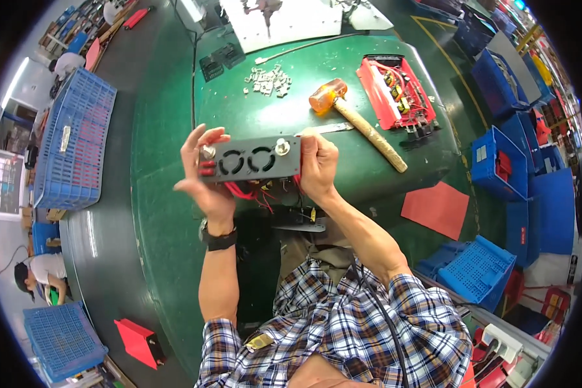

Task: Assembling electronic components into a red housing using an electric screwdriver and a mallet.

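Over the tabletop's point(226, 103) seven-o'clock edge, one black end panel point(246, 161); right hand point(320, 165) grasping its three-o'clock end; left hand point(207, 197) splayed at nine o'clock, contact unclear; panel should be kept level, red wires point(240, 193) unpinched; counted: two fan grilles point(261, 158), two metal posts point(282, 147); at two o'clock, one mallet point(368, 134), one uncovered red housing point(380, 94); white pieces point(268, 81) uncountable.

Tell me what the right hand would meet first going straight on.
The grey box first: the right hand already holds its end. Beyond it, the small white pieces look roughly in line, though depth is unclear.
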`<state>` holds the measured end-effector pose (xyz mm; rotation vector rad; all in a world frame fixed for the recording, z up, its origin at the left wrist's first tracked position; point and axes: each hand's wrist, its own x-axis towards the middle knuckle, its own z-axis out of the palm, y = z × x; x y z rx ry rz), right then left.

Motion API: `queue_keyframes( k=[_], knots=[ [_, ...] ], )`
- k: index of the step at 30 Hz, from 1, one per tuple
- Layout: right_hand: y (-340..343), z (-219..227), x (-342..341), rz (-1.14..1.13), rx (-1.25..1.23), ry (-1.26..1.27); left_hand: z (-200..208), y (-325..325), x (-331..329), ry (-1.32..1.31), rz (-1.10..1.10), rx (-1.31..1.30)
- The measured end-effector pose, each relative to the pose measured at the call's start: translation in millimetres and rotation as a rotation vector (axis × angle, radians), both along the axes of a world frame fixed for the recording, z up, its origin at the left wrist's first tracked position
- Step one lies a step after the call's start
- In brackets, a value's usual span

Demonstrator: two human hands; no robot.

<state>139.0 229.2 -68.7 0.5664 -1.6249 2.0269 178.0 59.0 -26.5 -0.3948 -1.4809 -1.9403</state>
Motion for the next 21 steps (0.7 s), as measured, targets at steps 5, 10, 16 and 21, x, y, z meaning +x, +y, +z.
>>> queue_keyframes(
  k=[5,10,16,21],
  knots=[
    [10,-2,-7,0.194,0.007,-0.097,-6,-23,0,-0.064,0.218,-0.320],
    [11,22,7,0.145,0.078,0.098,-4,-29,2,0.009,0.256,-0.423],
    [-4,24,-8,-0.042,0.038,0.197,-14,-21,-6,0.094,0.335,-0.376],
    [-8,21,-25,0.019,0.006,0.206,-19,-26,-13,0.102,0.357,-0.380]
  ],
)
